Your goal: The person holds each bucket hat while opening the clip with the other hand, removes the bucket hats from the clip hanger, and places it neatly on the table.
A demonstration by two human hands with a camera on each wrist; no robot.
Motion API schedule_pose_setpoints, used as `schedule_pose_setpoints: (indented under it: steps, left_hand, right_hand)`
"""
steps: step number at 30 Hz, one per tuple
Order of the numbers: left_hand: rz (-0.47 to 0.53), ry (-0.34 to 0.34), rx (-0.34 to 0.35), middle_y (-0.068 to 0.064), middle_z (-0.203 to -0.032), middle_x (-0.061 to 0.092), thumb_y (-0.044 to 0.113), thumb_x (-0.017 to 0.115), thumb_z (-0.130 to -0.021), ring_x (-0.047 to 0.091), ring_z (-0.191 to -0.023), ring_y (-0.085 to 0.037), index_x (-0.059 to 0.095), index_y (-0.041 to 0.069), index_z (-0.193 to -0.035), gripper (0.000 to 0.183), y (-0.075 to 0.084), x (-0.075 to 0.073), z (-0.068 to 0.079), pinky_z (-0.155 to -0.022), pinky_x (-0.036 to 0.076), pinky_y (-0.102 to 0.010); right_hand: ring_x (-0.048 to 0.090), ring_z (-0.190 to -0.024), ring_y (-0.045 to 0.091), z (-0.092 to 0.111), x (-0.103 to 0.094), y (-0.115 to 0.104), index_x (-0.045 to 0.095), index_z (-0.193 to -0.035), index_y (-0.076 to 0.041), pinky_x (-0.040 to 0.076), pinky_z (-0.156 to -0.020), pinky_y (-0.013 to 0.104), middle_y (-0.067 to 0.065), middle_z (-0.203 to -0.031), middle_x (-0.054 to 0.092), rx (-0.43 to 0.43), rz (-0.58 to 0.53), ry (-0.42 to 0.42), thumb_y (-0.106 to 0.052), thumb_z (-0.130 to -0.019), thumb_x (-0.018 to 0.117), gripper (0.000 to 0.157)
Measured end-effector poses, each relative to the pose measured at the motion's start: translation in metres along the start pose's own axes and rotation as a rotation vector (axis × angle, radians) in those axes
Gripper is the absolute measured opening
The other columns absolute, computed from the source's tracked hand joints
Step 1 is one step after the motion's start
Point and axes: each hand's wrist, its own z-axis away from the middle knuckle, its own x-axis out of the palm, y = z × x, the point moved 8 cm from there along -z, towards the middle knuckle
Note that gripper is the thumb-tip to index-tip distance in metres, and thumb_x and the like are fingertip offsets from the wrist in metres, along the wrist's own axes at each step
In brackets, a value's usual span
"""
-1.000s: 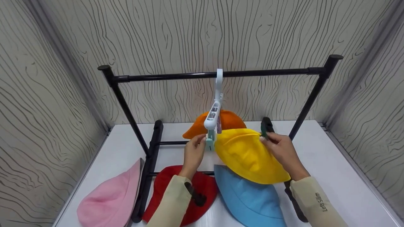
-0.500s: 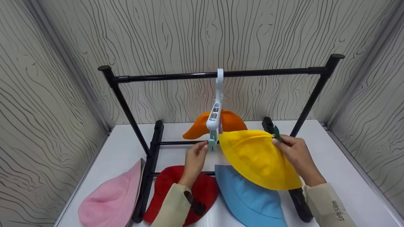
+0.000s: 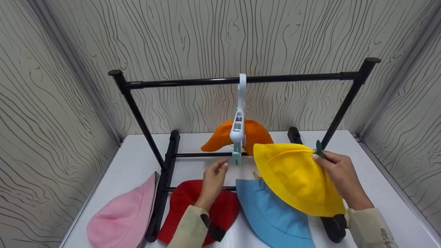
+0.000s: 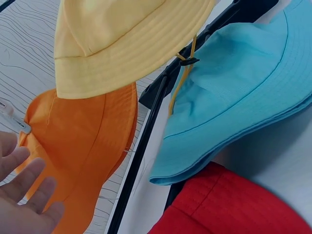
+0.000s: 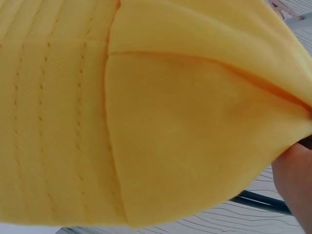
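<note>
A yellow bucket hat (image 3: 299, 177) with a green leaf (image 3: 319, 148) at its crown hangs from my right hand (image 3: 342, 174), which pinches the crown beside the leaf. In the right wrist view the hat's cloth fills most of the frame. My left hand (image 3: 213, 181) is beside the mint green clip (image 3: 236, 157) at the near end of a white hanger (image 3: 237, 127), with a small gap to it. Its fingers look spread and relaxed in the left wrist view, holding nothing. An orange hat (image 3: 220, 136) hangs behind the hanger, partly hidden by it.
The black rack (image 3: 200, 82) spans the white table, with the hanger on its top bar. A pink hat (image 3: 117, 217) lies at the left, a red hat (image 3: 184, 196) under my left forearm, a blue hat (image 3: 272, 213) below the yellow one. Patterned walls (image 3: 193, 38) enclose the table.
My right hand has carried the yellow hat rightward, away from the hanger. My left hand touched the clip earlier and now stands slightly apart from it.
</note>
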Motion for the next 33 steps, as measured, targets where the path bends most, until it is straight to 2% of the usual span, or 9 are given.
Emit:
schedule_pose_setpoints:
  steps: [3,10,16,22,33]
  left_hand:
    - [0.002,-0.002,-0.009,0.000,-0.123,0.056,0.037,0.049,-0.091,0.050,-0.114,-0.021,0.054,0.016,-0.124,0.039,-0.003,0.000,0.001,-0.098,0.040,-0.039]
    - [0.012,-0.009,-0.047,0.000,-0.123,0.056,0.035,0.050,-0.092,0.050,-0.115,-0.021,0.055,0.018,-0.123,0.036,-0.011,0.003,0.002,-0.097,0.040,-0.038]
    - [0.023,-0.016,-0.061,-0.001,-0.124,0.055,0.034,0.051,-0.091,0.049,-0.117,-0.024,0.054,0.017,-0.125,0.038,-0.016,0.004,0.004,-0.095,0.042,-0.039]
    - [0.002,0.004,-0.092,0.000,-0.124,0.055,0.034,0.052,-0.091,0.050,-0.116,-0.022,0.054,0.020,-0.124,0.036,-0.019,0.004,0.005,-0.094,0.043,-0.038]
    - [-0.015,-0.025,-0.065,-0.001,-0.122,0.057,0.031,0.050,-0.092,0.051,-0.115,-0.022,0.056,0.016,-0.122,0.034,-0.023,0.007,0.007,-0.096,0.041,-0.040]
  right_hand:
    - [0.055,-0.085,0.011,0.001,-0.003,0.004,0.053,-0.124,-0.001,0.046,-0.076,0.013,-0.006,-0.103,0.060,0.008,0.007,-0.002,-0.046,-0.087,0.052,0.058]
    - [0.055,-0.086,0.012,0.004,-0.012,0.016,0.051,-0.126,-0.003,0.044,-0.076,0.011,-0.003,-0.110,0.059,0.050,0.041,0.017,-0.050,-0.087,0.050,0.061]
    - [0.055,-0.082,0.011,0.006,-0.016,0.026,0.050,-0.126,0.000,0.047,-0.074,0.014,-0.010,-0.099,0.059,0.054,0.012,0.017,-0.045,-0.089,0.051,0.059]
    - [0.054,-0.083,0.010,0.007,-0.022,0.038,0.049,-0.128,-0.002,0.046,-0.074,0.013,-0.011,-0.101,0.058,0.078,0.019,0.002,-0.047,-0.088,0.049,0.060]
    - [0.052,-0.084,0.009,0.010,-0.032,0.060,0.045,-0.131,-0.003,0.045,-0.072,0.011,-0.018,-0.098,0.055,0.149,0.023,0.013,-0.050,-0.088,0.048,0.063]
